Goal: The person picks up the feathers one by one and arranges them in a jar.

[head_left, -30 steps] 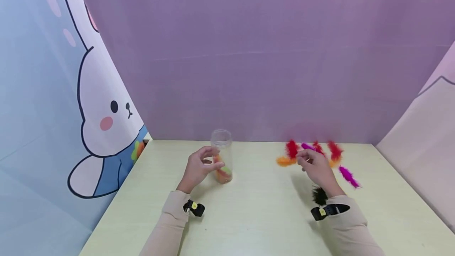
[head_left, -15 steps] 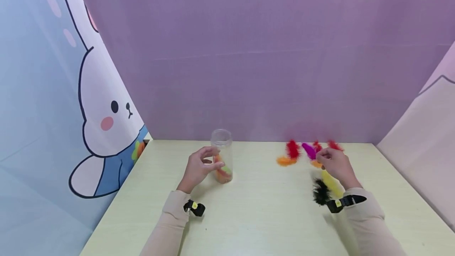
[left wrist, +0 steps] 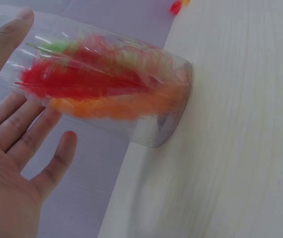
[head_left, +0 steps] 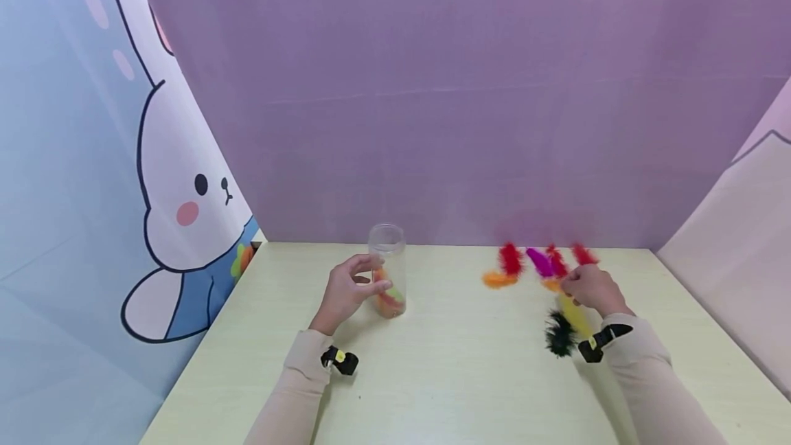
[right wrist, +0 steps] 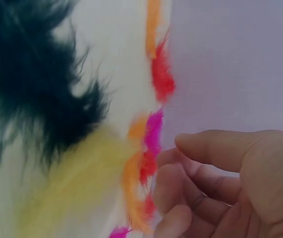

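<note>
My left hand (head_left: 346,292) holds a clear jar (head_left: 396,259) upright on the table, thumb on one side and fingers on the other. Red, orange and green feathers (left wrist: 97,79) lie inside it. My right hand (head_left: 594,288) hovers over loose feathers at the table's right, fingers loosely bent. Nothing shows between its thumb and fingertips in the right wrist view. Close by are a yellow feather (head_left: 575,314), a black feather (head_left: 559,335), a magenta feather (head_left: 540,263) and an orange feather (right wrist: 131,193). The hand and forearm hide part of this group.
Further left lie a red feather (head_left: 511,259) and another orange feather (head_left: 499,280). More red feathers (head_left: 583,254) lie near the back edge of the pale table (head_left: 457,362). A purple cloth (head_left: 457,101) hangs behind, a rabbit-printed cloth (head_left: 185,225) at the left.
My right hand has moved right and a little lower, over the other feathers, uncovering the yellow one and the middle ones. The left hand and jar keep their place.
</note>
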A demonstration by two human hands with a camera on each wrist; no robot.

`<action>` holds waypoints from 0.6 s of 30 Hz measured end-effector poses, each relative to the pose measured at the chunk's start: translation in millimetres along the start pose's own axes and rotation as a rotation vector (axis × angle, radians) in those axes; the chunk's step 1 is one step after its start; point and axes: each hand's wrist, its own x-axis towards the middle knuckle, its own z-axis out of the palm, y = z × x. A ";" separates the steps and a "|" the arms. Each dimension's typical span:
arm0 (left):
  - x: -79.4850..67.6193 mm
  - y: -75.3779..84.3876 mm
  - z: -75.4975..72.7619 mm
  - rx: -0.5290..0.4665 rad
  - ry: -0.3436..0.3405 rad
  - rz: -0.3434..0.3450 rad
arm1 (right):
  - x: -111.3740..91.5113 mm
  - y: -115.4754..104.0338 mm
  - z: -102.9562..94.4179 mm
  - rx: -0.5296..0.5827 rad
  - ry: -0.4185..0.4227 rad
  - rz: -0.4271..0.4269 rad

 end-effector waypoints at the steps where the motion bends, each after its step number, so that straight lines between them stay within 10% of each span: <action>1: 0.2 -0.5 0.5 0.001 0.002 0.003 | 1.1 1.3 0.3 -0.005 -0.014 0.004; 18: -0.9 4.5 0.8 -0.012 -0.005 -0.013 | 12.3 4.1 9.1 -0.140 -0.058 0.115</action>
